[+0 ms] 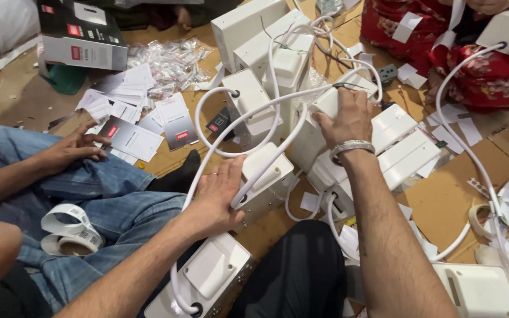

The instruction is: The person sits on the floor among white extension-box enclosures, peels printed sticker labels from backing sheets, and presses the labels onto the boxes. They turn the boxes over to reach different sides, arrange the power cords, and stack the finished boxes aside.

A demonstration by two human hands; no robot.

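The left hand (222, 194) lies flat and unclenched on a white box (266, 176), near the floor's middle; the right hand (349, 118) grasps another box (319, 132) behind it. White cables (237, 126) loop across both boxes, crowding the hands. A co-worker's hand (69, 147) rests on jeans beside leaflets (131, 138); a label roll (69, 229) sits on the knee
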